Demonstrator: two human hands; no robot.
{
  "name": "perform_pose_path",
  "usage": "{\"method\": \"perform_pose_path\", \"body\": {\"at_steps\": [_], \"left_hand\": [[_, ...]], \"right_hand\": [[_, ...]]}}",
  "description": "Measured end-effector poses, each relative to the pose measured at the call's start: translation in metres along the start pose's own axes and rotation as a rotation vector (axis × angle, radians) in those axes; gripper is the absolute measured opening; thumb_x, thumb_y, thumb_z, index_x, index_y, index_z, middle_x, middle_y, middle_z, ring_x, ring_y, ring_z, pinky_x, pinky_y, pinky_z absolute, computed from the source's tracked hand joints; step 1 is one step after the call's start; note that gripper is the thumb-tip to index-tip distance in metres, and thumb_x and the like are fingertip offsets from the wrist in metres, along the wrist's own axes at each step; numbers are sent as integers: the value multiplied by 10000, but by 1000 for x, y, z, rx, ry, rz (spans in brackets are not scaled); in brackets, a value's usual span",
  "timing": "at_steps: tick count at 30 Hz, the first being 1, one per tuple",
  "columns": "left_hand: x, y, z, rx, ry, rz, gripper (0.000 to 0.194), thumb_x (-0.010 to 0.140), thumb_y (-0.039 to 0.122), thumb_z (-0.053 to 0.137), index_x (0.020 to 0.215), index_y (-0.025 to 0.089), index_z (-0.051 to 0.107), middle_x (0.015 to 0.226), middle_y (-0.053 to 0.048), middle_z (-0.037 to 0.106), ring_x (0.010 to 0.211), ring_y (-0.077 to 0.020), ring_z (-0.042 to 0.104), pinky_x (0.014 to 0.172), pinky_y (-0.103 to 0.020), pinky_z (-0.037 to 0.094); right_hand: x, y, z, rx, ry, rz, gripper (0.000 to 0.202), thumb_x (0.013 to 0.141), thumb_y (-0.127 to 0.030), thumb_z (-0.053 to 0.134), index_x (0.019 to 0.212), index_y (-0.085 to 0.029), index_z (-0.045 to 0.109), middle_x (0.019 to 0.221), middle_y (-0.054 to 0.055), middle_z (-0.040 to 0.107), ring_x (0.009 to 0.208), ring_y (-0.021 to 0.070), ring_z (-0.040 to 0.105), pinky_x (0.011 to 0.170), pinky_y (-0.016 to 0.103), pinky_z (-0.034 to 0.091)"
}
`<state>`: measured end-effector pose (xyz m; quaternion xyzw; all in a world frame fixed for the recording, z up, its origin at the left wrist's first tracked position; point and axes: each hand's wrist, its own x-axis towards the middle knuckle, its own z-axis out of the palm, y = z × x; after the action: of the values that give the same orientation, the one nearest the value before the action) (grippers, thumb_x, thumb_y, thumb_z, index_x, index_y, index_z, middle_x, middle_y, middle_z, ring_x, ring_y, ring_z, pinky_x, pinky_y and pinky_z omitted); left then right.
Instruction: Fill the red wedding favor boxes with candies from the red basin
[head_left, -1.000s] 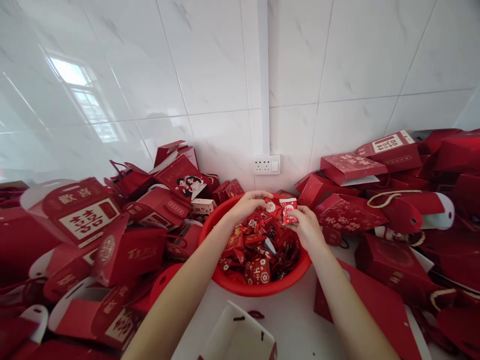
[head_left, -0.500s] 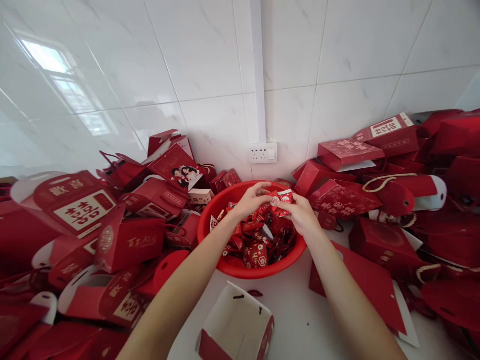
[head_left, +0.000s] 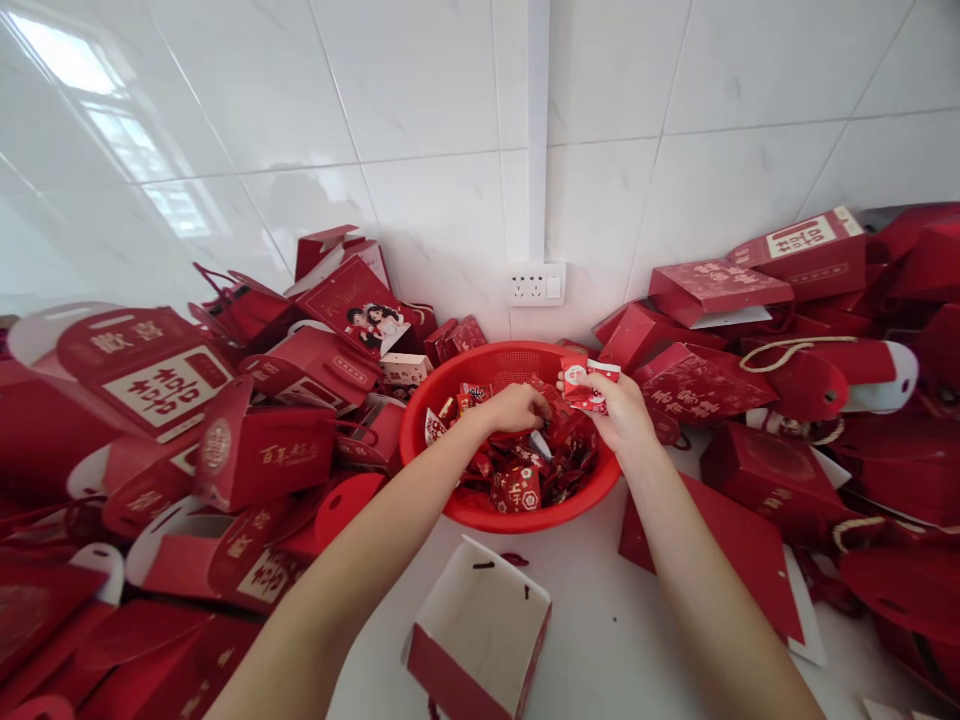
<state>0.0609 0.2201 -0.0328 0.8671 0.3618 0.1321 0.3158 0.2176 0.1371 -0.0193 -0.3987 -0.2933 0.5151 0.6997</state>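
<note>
A red plastic basin (head_left: 422,493) holds a heap of small red wrapped candies (head_left: 517,488). My left hand (head_left: 519,408) is down in the basin among them, its fingers curled; what they grip, if anything, is hidden. Over the basin's right rim, my right hand (head_left: 619,405) is closed around several red-and-white candy packets (head_left: 587,383), pinned between thumb and fingers. In front of the basin stands an open-topped red box (head_left: 480,625) with a pale inside and two dark slots in its far wall.
Red gift boxes (head_left: 165,390) are piled on the left, some with rope or card handles. More red boxes (head_left: 784,475) crowd the right side. A white tiled wall with a power socket (head_left: 536,285) rises behind the basin.
My left hand has left the packets by the right hand and lowered into the candies. My right hand, still holding packets, has risen slightly to the right. The view has shifted a little.
</note>
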Motion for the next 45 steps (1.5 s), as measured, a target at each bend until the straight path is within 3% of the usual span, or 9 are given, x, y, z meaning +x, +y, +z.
{"method": "perform_pose_path", "body": {"at_steps": [7, 14, 20, 25, 29, 32, 36, 41, 45], "left_hand": [[-2, -5, -10, 76, -159, 27, 240, 730, 151, 689, 929, 181, 819, 936, -20, 792, 848, -168, 692, 798, -209, 492], [-10, 1, -21, -96, -314, 77, 233, 651, 194, 797, 881, 163, 820, 733, 17, 746, 680, -124, 624, 707, -206, 459], [-17, 8, -24, -144, -482, 8, 446, 583, 318, 886, 996, 170, 803, 787, -10, 771, 708, -147, 670, 714, -230, 482], [-18, 10, -21, -164, -520, -38, 493, 591, 287, 875, 1061, 169, 782, 896, -52, 801, 819, -188, 724, 774, -248, 521], [-17, 11, -18, -135, -526, -33, 447, 582, 251, 864, 1013, 163, 792, 803, -28, 791, 747, -176, 709, 705, -234, 513], [-18, 13, -20, -96, -450, -6, 381, 560, 212, 863, 935, 167, 809, 694, 11, 752, 638, -147, 654, 632, -221, 474], [-23, 18, -28, -143, -166, 64, 130, 663, 233, 785, 764, 154, 812, 661, -5, 735, 631, -144, 625, 664, -237, 467], [-39, 31, -35, -442, 210, 102, 222, 709, 355, 764, 761, 142, 800, 790, -55, 769, 734, -175, 650, 742, -273, 491], [-64, 41, -29, -620, 392, 71, 284, 671, 407, 799, 762, 139, 785, 721, -33, 725, 612, -123, 567, 613, -241, 436]], "right_hand": [[2, 2, 0, 10, 18, -6, 177, 564, -113, 693, 736, -156, 699, 655, 41, 750, 611, 190, 713, 563, 260, 562], [1, 1, 1, 33, 45, 2, 138, 553, -92, 688, 669, -165, 679, 616, 19, 735, 575, 174, 699, 517, 239, 543], [1, 1, 2, 21, 27, 8, 151, 574, -96, 676, 713, -153, 687, 639, 42, 745, 576, 175, 701, 546, 249, 555], [1, 2, 1, 18, 11, 8, 177, 569, -89, 678, 730, -160, 700, 647, 35, 751, 591, 188, 712, 564, 261, 562], [2, 2, 1, 14, -4, -8, 169, 549, -99, 692, 700, -173, 697, 635, 21, 747, 591, 197, 716, 555, 271, 564], [2, 2, 1, 11, -7, -8, 183, 532, -114, 705, 706, -172, 707, 646, 27, 754, 595, 202, 717, 557, 278, 564], [2, 1, 0, 4, -7, 6, 196, 514, -133, 725, 704, -177, 719, 657, 27, 763, 599, 199, 710, 580, 281, 562], [1, 0, 2, 0, -22, -1, 188, 474, -172, 779, 651, -176, 718, 616, 17, 749, 573, 169, 681, 588, 258, 544], [-6, -5, 7, -19, -65, 18, 221, 458, -206, 827, 654, -162, 735, 602, 25, 742, 548, 162, 663, 564, 252, 526]]}}
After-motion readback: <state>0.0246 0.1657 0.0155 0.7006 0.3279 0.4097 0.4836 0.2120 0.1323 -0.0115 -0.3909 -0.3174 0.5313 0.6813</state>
